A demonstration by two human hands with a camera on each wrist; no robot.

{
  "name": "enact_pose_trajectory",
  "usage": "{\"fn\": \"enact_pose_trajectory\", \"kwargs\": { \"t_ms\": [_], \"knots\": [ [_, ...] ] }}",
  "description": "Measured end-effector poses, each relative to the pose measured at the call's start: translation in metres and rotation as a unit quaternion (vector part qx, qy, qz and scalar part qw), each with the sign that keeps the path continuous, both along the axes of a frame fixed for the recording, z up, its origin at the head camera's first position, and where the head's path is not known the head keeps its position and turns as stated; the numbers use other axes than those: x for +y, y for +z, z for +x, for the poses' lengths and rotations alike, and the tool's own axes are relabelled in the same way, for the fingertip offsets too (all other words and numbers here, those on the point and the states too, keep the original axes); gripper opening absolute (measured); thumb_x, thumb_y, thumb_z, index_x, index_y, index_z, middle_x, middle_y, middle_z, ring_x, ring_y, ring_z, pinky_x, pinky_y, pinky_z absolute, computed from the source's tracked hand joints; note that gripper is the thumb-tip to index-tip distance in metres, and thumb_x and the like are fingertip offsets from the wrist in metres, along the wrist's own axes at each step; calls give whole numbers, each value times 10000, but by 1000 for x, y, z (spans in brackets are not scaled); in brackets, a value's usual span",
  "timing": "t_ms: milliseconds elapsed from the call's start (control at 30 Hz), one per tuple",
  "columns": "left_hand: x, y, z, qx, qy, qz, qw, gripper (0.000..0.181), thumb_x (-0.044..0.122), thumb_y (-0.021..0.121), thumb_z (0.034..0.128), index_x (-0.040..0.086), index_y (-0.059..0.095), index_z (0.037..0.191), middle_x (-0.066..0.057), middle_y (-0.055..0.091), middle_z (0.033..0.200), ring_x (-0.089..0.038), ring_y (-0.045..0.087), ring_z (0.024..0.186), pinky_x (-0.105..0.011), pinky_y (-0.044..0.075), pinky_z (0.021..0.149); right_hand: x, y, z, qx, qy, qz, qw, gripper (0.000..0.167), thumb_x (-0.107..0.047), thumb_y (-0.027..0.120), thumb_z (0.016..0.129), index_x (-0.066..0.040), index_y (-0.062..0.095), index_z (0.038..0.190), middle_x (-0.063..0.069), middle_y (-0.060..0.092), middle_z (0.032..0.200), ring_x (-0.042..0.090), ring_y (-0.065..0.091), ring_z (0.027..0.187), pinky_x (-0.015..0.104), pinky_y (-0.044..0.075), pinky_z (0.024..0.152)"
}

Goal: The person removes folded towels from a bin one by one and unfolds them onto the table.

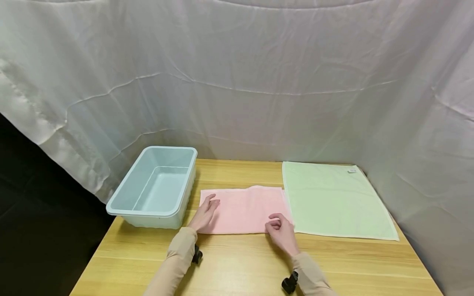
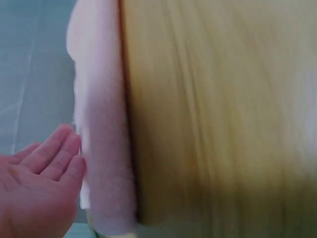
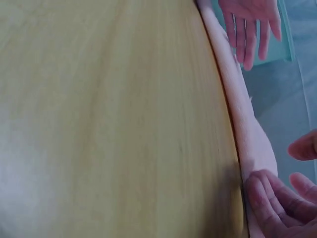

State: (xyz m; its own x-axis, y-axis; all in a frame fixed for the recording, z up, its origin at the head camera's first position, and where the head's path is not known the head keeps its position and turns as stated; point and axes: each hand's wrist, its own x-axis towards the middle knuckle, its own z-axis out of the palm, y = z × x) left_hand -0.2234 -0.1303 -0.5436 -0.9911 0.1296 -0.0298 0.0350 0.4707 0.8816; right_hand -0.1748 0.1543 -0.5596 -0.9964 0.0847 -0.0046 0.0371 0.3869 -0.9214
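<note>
A pink towel [image 1: 242, 213], folded into a wide rectangle, lies on the wooden table. Over its left end is my left hand [image 1: 205, 211], fingers extended and nothing gripped; in the left wrist view the fingertips [image 2: 74, 148] come up against the towel's side, though contact is unclear. At the front right corner, my right hand [image 1: 282, 233] rests with bent fingers. The right wrist view shows those fingers [image 3: 270, 203] touching the pink towel's edge [image 3: 237, 109], the thumb standing apart from them. A light green towel [image 1: 337, 201] lies spread flat to the right.
A pale blue plastic bin [image 1: 175, 213] stands at the left of the table [image 1: 237, 263], with nothing visible inside. Grey-white curtains [image 1: 237, 82] hang behind and at the right side. A black surface [image 1: 44, 230] is beyond the table's left edge.
</note>
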Motion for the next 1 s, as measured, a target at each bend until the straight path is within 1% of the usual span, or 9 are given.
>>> {"fn": "enact_pose_trajectory", "kwargs": {
  "t_ms": [67,133,333,433,500,667,800,900,1000],
  "knots": [
    [-2,-2,-1,-104,24,-153,9998,512,276,412,1088,-46,376,1485,-279,563,1422,-426,514,1360,-554,391,1160,-3,-1,-1,60,74,326,9994,255,-29,648,845,-9,644,1099,93,768,871,101,687,779,166,536,724],
    [-5,-3,-1,-215,75,-266,9994,517,290,393,1093,-43,376,1487,-284,538,1447,-431,495,1375,-553,386,1165,-6,-2,-3,105,128,453,9988,259,-39,637,841,-16,650,1099,79,761,879,103,675,793,173,538,736],
    [-10,-3,0,-223,214,-386,9988,524,311,374,1093,-47,387,1476,-286,531,1453,-433,506,1364,-547,380,1171,-11,-2,-8,156,322,467,9983,281,-44,641,865,3,628,1141,120,723,968,149,665,853,197,556,772],
    [-11,-4,2,-212,281,-435,9984,529,319,376,1090,-44,390,1474,-281,535,1451,-437,515,1354,-545,390,1164,-12,-2,-13,215,372,551,9976,318,-62,643,866,16,614,1173,150,710,1023,182,668,900,242,569,815],
    [-12,-4,3,-251,326,-424,9983,536,328,379,1088,-36,386,1482,-277,538,1450,-436,516,1355,-544,392,1164,-12,-2,-17,229,367,581,9974,342,-71,639,867,24,602,1194,171,702,1051,215,671,934,298,574,860],
    [-12,-3,7,-298,307,-402,9983,543,333,384,1087,-33,378,1489,-279,557,1430,-450,521,1344,-561,401,1149,-11,-1,-28,231,294,637,9973,392,-85,626,877,38,567,1244,207,685,1094,289,669,992,431,560,944],
    [-10,-1,12,-273,212,-405,9986,543,330,380,1090,-33,370,1493,-261,596,1395,-432,544,1329,-555,400,1152,-8,-1,-35,234,239,698,9970,427,-97,615,883,47,539,1277,236,676,1134,340,666,1038,477,543,984],
    [-8,1,14,-260,94,-289,9992,546,322,359,1099,-51,348,1499,-270,627,1348,-424,572,1302,-552,411,1144,-5,-1,-40,186,222,748,9968,449,-110,608,893,42,517,1305,253,665,1186,365,652,1106,490,521,1032],
    [-7,2,16,-251,20,-235,9994,549,321,338,1106,-56,333,1505,-270,653,1303,-419,607,1261,-547,434,1125,-3,0,-45,222,261,692,9970,458,-95,603,901,63,497,1318,285,646,1214,400,631,1149,509,500,1060]
  ]
}}
